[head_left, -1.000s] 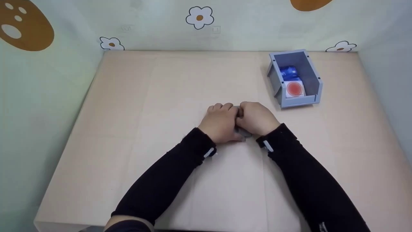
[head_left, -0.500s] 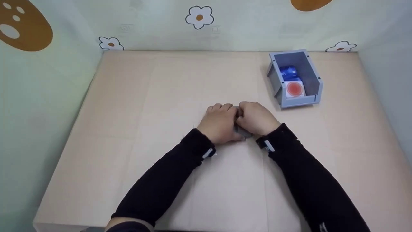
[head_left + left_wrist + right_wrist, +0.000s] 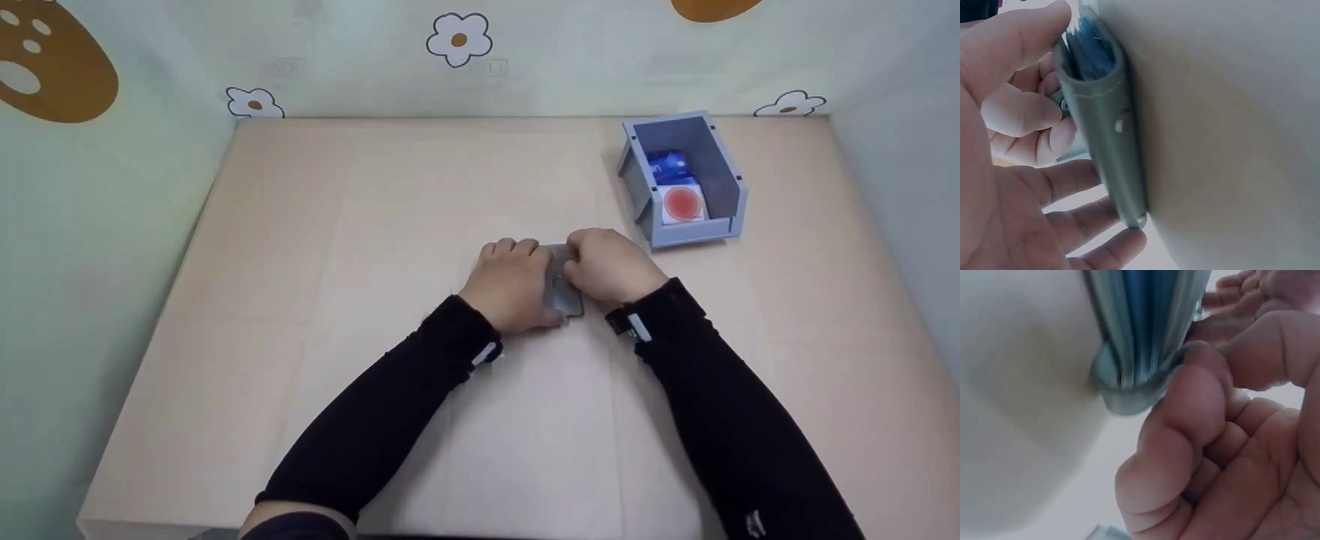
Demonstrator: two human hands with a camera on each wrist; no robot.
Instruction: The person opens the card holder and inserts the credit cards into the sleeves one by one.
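Beige tabletop (image 3: 390,210) | flower-printed wall (image 3: 547,60) | left grip (image 3: 508,289) — holding wallet (image 3: 561,294) | right grip (image 3: 611,264) — pinching its flap (image 3: 1064,105)

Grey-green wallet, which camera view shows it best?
The left wrist view: the wallet is close there, with stitching and a stud showing. The head view shows it small, partly covered by the left hand and right hand; the right wrist view catches only part, blurred.
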